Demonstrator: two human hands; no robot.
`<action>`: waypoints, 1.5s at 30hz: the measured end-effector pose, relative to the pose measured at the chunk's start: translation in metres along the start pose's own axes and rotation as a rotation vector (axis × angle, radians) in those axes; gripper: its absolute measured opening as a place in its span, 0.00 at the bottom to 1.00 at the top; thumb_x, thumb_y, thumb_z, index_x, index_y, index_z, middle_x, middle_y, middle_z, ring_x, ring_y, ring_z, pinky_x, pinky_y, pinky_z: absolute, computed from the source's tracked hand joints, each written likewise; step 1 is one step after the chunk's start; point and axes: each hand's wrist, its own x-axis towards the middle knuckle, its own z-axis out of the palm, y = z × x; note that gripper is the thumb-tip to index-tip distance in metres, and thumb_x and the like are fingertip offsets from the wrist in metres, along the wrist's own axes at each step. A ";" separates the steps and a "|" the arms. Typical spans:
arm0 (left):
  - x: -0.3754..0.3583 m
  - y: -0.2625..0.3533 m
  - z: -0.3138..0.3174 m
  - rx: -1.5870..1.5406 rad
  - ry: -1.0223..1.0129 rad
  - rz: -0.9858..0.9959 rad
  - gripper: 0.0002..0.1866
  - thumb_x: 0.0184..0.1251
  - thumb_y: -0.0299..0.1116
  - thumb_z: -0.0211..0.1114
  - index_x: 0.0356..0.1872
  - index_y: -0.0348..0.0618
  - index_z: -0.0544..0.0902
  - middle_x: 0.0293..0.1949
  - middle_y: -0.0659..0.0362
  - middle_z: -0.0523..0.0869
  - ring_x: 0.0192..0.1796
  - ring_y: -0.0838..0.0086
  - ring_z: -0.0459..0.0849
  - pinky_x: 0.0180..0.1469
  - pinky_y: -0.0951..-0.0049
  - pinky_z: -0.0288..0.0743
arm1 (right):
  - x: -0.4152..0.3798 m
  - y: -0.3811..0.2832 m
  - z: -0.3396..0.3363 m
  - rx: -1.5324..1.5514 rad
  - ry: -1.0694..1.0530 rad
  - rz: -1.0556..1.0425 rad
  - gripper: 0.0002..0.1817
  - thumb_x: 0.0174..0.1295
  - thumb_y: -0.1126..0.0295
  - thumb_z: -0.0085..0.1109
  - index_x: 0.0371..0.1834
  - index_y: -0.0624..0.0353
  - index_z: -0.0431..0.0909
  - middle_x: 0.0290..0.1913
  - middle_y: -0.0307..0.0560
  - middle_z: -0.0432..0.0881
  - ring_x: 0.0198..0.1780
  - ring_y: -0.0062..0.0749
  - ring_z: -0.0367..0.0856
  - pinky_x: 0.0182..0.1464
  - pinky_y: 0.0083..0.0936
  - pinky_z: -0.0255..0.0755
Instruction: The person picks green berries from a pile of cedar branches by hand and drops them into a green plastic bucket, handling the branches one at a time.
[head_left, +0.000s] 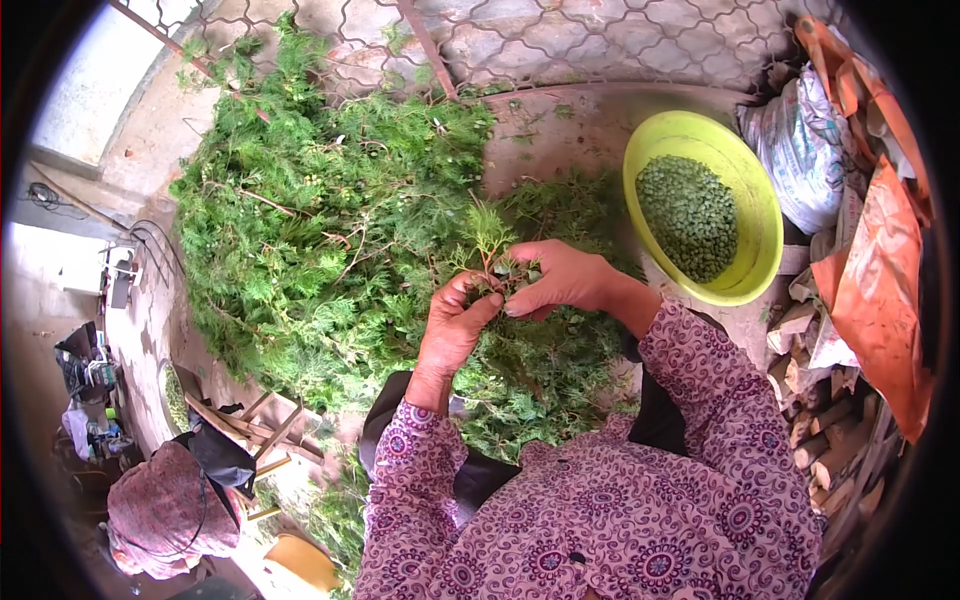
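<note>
My left hand [455, 325] and my right hand [560, 278] meet over a small green conifer sprig [490, 245]. Both hands pinch it near its base, where small green cones cluster. The sprig's feathery tip stands up above my fingers. Under and behind my hands lies a big heap of cut green conifer branches [320, 220]. To the right stands a yellow-green plastic bowl [750, 190] holding many small green cones [690, 215]. My sleeves are purple with a floral pattern.
Stuffed white and orange sacks [860, 180] and stacked firewood [830, 430] line the right side. A wire fence [560, 40] runs along the top. Another person in a pink head covering [165, 510] sits at lower left beside a wooden stool [255, 430].
</note>
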 end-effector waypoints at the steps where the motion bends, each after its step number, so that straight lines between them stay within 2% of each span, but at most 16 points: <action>1: 0.000 -0.001 -0.001 -0.005 -0.015 -0.012 0.06 0.57 0.19 0.57 0.34 0.42 0.78 0.33 0.69 0.78 0.36 0.86 0.72 0.41 0.83 0.67 | -0.001 0.001 0.000 0.000 0.001 0.000 0.28 0.46 0.73 0.64 0.51 0.68 0.66 0.30 0.41 0.77 0.31 0.22 0.77 0.33 0.20 0.75; 6: -0.001 0.000 0.000 0.011 -0.038 -0.023 0.06 0.57 0.19 0.57 0.33 0.42 0.77 0.33 0.68 0.78 0.36 0.86 0.72 0.41 0.83 0.67 | -0.004 -0.004 -0.002 0.008 -0.031 0.040 0.18 0.47 0.70 0.63 0.42 0.64 0.73 0.29 0.42 0.78 0.29 0.24 0.79 0.31 0.20 0.76; 13: 0.000 -0.007 0.000 0.095 -0.079 -0.029 0.06 0.56 0.18 0.58 0.33 0.41 0.77 0.31 0.68 0.78 0.35 0.86 0.72 0.40 0.83 0.67 | -0.002 0.000 -0.003 -0.105 -0.008 0.087 0.17 0.47 0.71 0.60 0.40 0.64 0.72 0.27 0.42 0.78 0.27 0.24 0.78 0.30 0.20 0.75; 19: -0.003 -0.008 -0.004 0.079 -0.090 -0.076 0.06 0.57 0.19 0.58 0.35 0.40 0.77 0.31 0.68 0.78 0.34 0.87 0.72 0.38 0.83 0.67 | -0.001 -0.002 -0.003 -0.405 -0.102 0.053 0.16 0.46 0.69 0.56 0.38 0.65 0.72 0.21 0.44 0.77 0.22 0.24 0.77 0.25 0.21 0.71; 22: -0.003 -0.008 -0.003 0.058 -0.082 -0.094 0.06 0.56 0.19 0.58 0.34 0.39 0.77 0.30 0.68 0.79 0.34 0.87 0.73 0.38 0.84 0.67 | -0.001 0.008 -0.002 -0.663 -0.034 -0.077 0.16 0.47 0.69 0.55 0.41 0.61 0.73 0.20 0.45 0.77 0.21 0.29 0.77 0.25 0.23 0.70; 24: -0.003 -0.007 0.001 0.065 -0.084 -0.090 0.05 0.56 0.19 0.58 0.34 0.39 0.78 0.30 0.68 0.79 0.34 0.87 0.73 0.38 0.84 0.66 | 0.006 0.029 -0.007 -1.007 0.135 -0.496 0.15 0.46 0.69 0.55 0.39 0.61 0.73 0.23 0.52 0.78 0.24 0.42 0.77 0.28 0.31 0.70; 29: -0.001 -0.020 -0.004 0.196 -0.085 -0.088 0.06 0.55 0.18 0.59 0.33 0.39 0.78 0.28 0.67 0.80 0.31 0.86 0.74 0.34 0.85 0.68 | 0.013 0.052 -0.009 -1.084 0.263 -0.540 0.12 0.47 0.70 0.54 0.36 0.61 0.73 0.27 0.57 0.76 0.30 0.52 0.76 0.32 0.38 0.69; 31: -0.007 -0.005 -0.006 0.088 -0.050 -0.053 0.06 0.55 0.18 0.59 0.33 0.40 0.79 0.29 0.67 0.81 0.30 0.86 0.75 0.34 0.85 0.68 | 0.012 0.056 -0.019 -1.142 0.333 -0.550 0.11 0.47 0.71 0.53 0.35 0.61 0.73 0.28 0.57 0.76 0.32 0.53 0.76 0.33 0.40 0.69; 34: -0.010 0.000 -0.017 -0.074 0.065 0.001 0.08 0.55 0.18 0.59 0.34 0.41 0.79 0.30 0.64 0.83 0.31 0.82 0.78 0.36 0.83 0.71 | 0.006 0.044 -0.046 -1.071 0.499 -0.392 0.10 0.49 0.71 0.53 0.36 0.62 0.73 0.25 0.53 0.77 0.26 0.45 0.76 0.29 0.33 0.70; 36: -0.011 -0.001 -0.021 -0.191 0.083 -0.083 0.08 0.54 0.18 0.59 0.34 0.40 0.79 0.31 0.63 0.83 0.32 0.81 0.79 0.37 0.80 0.71 | -0.009 0.020 -0.042 -0.199 0.304 -0.001 0.09 0.52 0.71 0.53 0.36 0.63 0.73 0.22 0.44 0.75 0.22 0.29 0.74 0.25 0.24 0.69; 37: -0.010 -0.002 -0.023 -0.194 0.057 -0.106 0.08 0.54 0.17 0.59 0.35 0.40 0.79 0.31 0.62 0.82 0.32 0.79 0.79 0.38 0.77 0.72 | -0.014 0.012 -0.038 -0.218 0.260 -0.037 0.09 0.53 0.70 0.53 0.35 0.64 0.73 0.22 0.38 0.73 0.22 0.18 0.71 0.23 0.16 0.66; 38: -0.009 -0.002 -0.023 -0.192 0.059 -0.108 0.08 0.54 0.17 0.59 0.35 0.40 0.79 0.31 0.62 0.82 0.32 0.79 0.79 0.38 0.77 0.72 | -0.018 0.007 -0.038 -0.214 0.258 -0.037 0.09 0.53 0.70 0.53 0.35 0.64 0.73 0.22 0.38 0.73 0.22 0.18 0.71 0.23 0.16 0.66; 40: -0.009 0.000 -0.023 -0.260 0.067 -0.086 0.08 0.54 0.16 0.55 0.34 0.37 0.77 0.29 0.55 0.82 0.29 0.70 0.81 0.29 0.74 0.73 | -0.026 -0.007 -0.048 -0.297 0.366 -0.187 0.09 0.52 0.71 0.53 0.36 0.63 0.73 0.22 0.39 0.73 0.21 0.19 0.71 0.23 0.17 0.66; 42: -0.009 0.002 -0.022 -0.260 0.080 -0.077 0.08 0.54 0.16 0.55 0.34 0.37 0.77 0.28 0.54 0.82 0.29 0.69 0.81 0.28 0.74 0.72 | -0.044 -0.023 -0.066 -0.438 0.639 -0.224 0.11 0.51 0.71 0.54 0.38 0.61 0.74 0.24 0.42 0.74 0.24 0.22 0.72 0.27 0.18 0.69; 44: -0.009 0.002 -0.021 -0.212 0.090 -0.079 0.08 0.54 0.17 0.55 0.34 0.37 0.77 0.27 0.55 0.82 0.29 0.71 0.80 0.29 0.74 0.72 | -0.054 -0.008 -0.114 -0.954 1.075 -0.413 0.15 0.50 0.68 0.55 0.43 0.56 0.75 0.28 0.47 0.78 0.28 0.32 0.76 0.34 0.27 0.72; 45: -0.008 0.001 -0.021 -0.214 0.090 -0.078 0.08 0.54 0.17 0.55 0.34 0.37 0.77 0.27 0.55 0.82 0.29 0.71 0.80 0.29 0.74 0.72 | -0.065 -0.003 -0.133 -1.192 1.223 -0.377 0.16 0.49 0.67 0.55 0.44 0.54 0.75 0.30 0.48 0.79 0.31 0.36 0.78 0.39 0.30 0.72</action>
